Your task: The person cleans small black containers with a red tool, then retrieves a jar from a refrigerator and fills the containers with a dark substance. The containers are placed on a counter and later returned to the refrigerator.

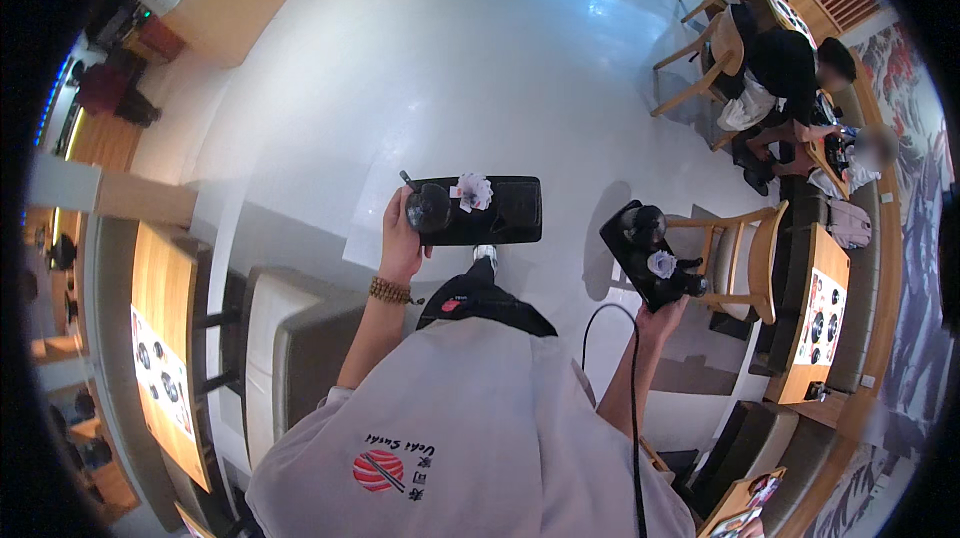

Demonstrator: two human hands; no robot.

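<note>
My left hand grips the left end of a black rectangular tray. A round dark lidded pot, a pale flower-shaped item and a small dark dish-like piece rest on it, and a thin dark stick pokes up beside the pot. On the other side, my right hand holds a second black tray by its lower end. That one stands at a slant and bears a round dark pot, another pale flower-shaped item and small dark items near my fingers.
A wooden chair stands just right of the second tray, beside a set table. Two people sit at a table at the upper right. At left are a grey padded seat and a wooden table. A black cable hangs by my right arm.
</note>
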